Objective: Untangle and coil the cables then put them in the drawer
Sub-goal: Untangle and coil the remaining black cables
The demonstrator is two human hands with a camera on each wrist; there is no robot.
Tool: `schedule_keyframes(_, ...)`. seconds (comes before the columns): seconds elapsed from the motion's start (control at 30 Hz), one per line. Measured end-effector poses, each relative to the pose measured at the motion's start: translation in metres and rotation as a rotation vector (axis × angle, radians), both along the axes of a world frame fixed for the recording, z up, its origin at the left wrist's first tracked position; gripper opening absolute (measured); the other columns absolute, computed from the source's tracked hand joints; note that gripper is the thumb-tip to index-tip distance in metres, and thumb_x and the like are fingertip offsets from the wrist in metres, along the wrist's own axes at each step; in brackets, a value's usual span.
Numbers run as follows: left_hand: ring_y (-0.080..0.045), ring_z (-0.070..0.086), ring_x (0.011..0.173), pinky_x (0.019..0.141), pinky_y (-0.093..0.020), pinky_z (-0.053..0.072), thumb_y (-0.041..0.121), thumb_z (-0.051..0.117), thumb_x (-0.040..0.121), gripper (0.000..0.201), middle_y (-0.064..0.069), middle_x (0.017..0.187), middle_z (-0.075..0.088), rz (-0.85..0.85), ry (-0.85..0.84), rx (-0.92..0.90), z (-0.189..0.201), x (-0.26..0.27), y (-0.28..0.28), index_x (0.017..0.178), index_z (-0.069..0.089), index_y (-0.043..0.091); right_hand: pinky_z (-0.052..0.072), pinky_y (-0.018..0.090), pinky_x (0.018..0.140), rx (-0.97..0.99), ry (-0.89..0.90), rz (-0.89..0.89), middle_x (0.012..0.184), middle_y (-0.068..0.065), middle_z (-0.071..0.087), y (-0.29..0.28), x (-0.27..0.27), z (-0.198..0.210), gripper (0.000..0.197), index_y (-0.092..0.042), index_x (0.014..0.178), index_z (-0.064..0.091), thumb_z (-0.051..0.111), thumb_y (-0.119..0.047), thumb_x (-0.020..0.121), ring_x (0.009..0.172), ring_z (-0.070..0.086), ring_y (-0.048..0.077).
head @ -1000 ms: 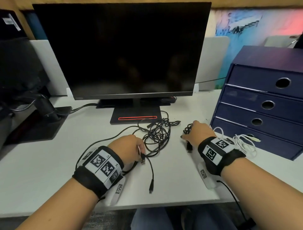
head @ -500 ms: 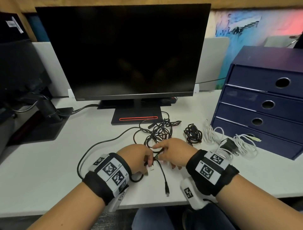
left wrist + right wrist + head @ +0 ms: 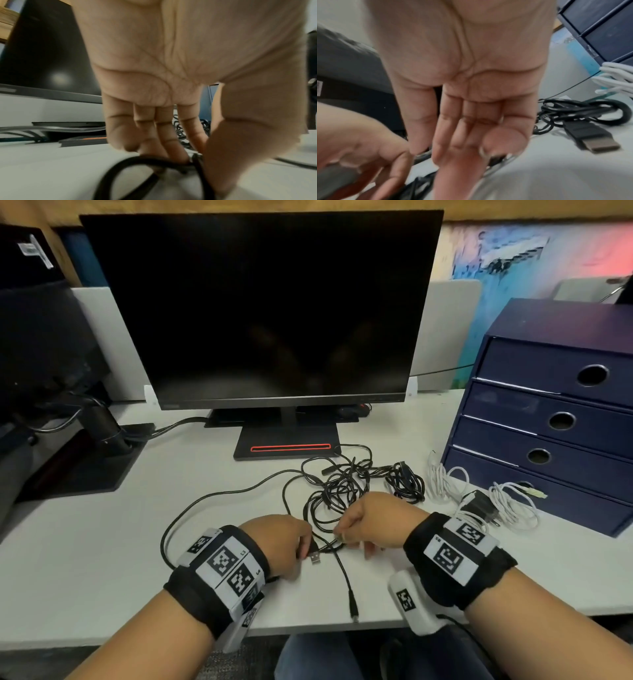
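Near the tabletop [image 3: 102,559] edge, both hands, left hand [image 3: 281,542] and right hand [image 3: 373,520], pinch strands of the tangled black cable [image 3: 337,491].

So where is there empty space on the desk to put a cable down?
Bare desk lies left of the left hand, out to the long black cable loop. More lies right of the right hand. It is crowded between the tangled black cables and the white cables beside the drawers.
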State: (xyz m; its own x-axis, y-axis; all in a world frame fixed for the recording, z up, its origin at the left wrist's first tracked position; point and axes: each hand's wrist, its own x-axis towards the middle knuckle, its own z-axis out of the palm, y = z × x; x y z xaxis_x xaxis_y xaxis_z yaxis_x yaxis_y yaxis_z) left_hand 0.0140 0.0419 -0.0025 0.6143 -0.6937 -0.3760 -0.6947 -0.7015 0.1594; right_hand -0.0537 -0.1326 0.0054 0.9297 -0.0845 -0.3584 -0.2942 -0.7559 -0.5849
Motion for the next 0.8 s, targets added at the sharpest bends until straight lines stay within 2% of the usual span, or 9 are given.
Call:
schedule_keyframes(0.07, -0.015, 0.052, 0.080, 0.066, -0.027, 0.043, 0.012, 0.062, 0.075, 0.029, 0.006, 0.091, 0.055, 0.046, -0.008, -0.007, 0.000, 0.005, 0.006, 0.093, 0.046, 0.028, 0.047, 0.019, 0.051, 0.076, -0.146, -0.104, 0.081, -0.005, 0.068, -0.005, 0.003, 0.002, 0.010, -0.021, 0.090, 0.071, 0.061, -0.023, 0.090, 0.059, 0.064, 0.016)
schedule_keyframes(0.1, -0.016, 0.054, 0.081, 0.067, -0.027, 0.044, 0.012, 0.062, 0.076, 0.029, 0.005, 0.092, 0.055, 0.071, -0.011, -0.013, 0.000, 0.008, 0.009, 0.093, 0.045, 0.028, 0.049, 0.020, 0.051, 0.084, -0.243, -0.207, 0.084, -0.003, 0.066, -0.010, 0.007, 0.002, 0.008, -0.022, 0.089, 0.068, 0.060, -0.022, 0.091, 0.061, 0.062, 0.014)
schedule_keyframes(0.17, -0.017, 0.056, 0.085, 0.070, -0.028, 0.046, 0.010, 0.057, 0.079, 0.025, 0.003, 0.096, 0.056, 0.093, -0.036, -0.041, 0.001, 0.013, 0.013, 0.093, 0.048, 0.028, 0.057, 0.029, 0.056, 0.088, -0.356, -0.402, 0.102, 0.005, 0.058, -0.019, 0.014, 0.001, 0.006, -0.025, 0.095, 0.061, 0.061, -0.022, 0.089, 0.075, 0.063, 0.019)
schedule_keyframes(0.23, -0.017, 0.055, 0.091, 0.077, -0.028, 0.046, 0.013, 0.053, 0.085, 0.017, 0.002, 0.100, 0.055, 0.090, -0.110, -0.078, 0.002, 0.016, 0.016, 0.092, 0.054, 0.028, 0.060, 0.035, 0.057, 0.155, -0.315, -0.487, 0.114, 0.006, 0.050, -0.023, 0.019, -0.003, 0.026, -0.027, 0.112, 0.057, 0.063, -0.021, 0.087, 0.084, 0.064, 0.025)
schedule_keyframes(0.37, -0.018, 0.046, 0.105, 0.091, -0.030, 0.042, 0.026, 0.052, 0.089, 0.015, 0.004, 0.107, 0.052, 0.101, -0.278, -0.067, 0.007, 0.022, 0.013, 0.096, 0.066, 0.029, 0.059, 0.038, 0.072, 0.468, -0.186, -0.468, 0.110, 0.008, 0.063, -0.020, 0.025, -0.011, 0.040, -0.013, 0.131, 0.055, 0.059, -0.010, 0.091, 0.088, 0.067, 0.023)
schedule_keyframes(0.5, -0.016, 0.043, 0.109, 0.094, -0.031, 0.039, 0.018, 0.055, 0.087, 0.014, 0.007, 0.110, 0.047, 0.158, -0.213, -0.343, 0.013, 0.027, 0.001, 0.094, 0.056, 0.030, 0.046, 0.034, 0.101, 0.333, -0.395, -0.409, 0.125, -0.004, 0.061, -0.017, 0.027, -0.013, 0.032, -0.022, 0.119, 0.067, 0.061, -0.011, 0.090, 0.110, 0.059, 0.015)
schedule_keyframes(0.63, -0.014, 0.050, 0.103, 0.089, -0.034, 0.046, 0.035, 0.060, 0.088, 0.025, 0.006, 0.117, 0.046, 0.196, -0.127, -0.573, 0.017, 0.024, -0.015, 0.107, 0.044, 0.030, 0.047, 0.021, 0.091, 0.492, -0.525, -0.340, 0.104, -0.018, 0.066, -0.006, 0.019, -0.002, 0.022, -0.025, 0.102, 0.074, 0.067, -0.012, 0.086, 0.094, 0.061, -0.003)
schedule_keyframes(0.73, -0.016, 0.055, 0.099, 0.084, -0.037, 0.050, 0.039, 0.067, 0.081, 0.049, 0.005, 0.120, 0.048, 0.208, -0.088, -0.644, 0.018, 0.024, -0.023, 0.119, 0.038, 0.030, 0.050, 0.017, 0.084, 0.552, -0.643, -0.275, 0.100, -0.006, 0.070, 0.001, 0.019, 0.006, 0.021, -0.016, 0.096, 0.077, 0.069, -0.003, 0.082, 0.088, 0.064, 0.000)
schedule_keyframes(0.8, -0.015, 0.057, 0.094, 0.080, -0.036, 0.052, 0.035, 0.070, 0.077, 0.053, 0.005, 0.116, 0.049, 0.219, -0.073, -0.690, 0.022, 0.025, -0.024, 0.117, 0.037, 0.030, 0.050, 0.016, 0.083, 0.550, -0.708, -0.248, 0.097, 0.001, 0.071, 0.003, 0.019, 0.010, 0.020, -0.010, 0.091, 0.077, 0.069, 0.003, 0.079, 0.087, 0.065, 0.006)
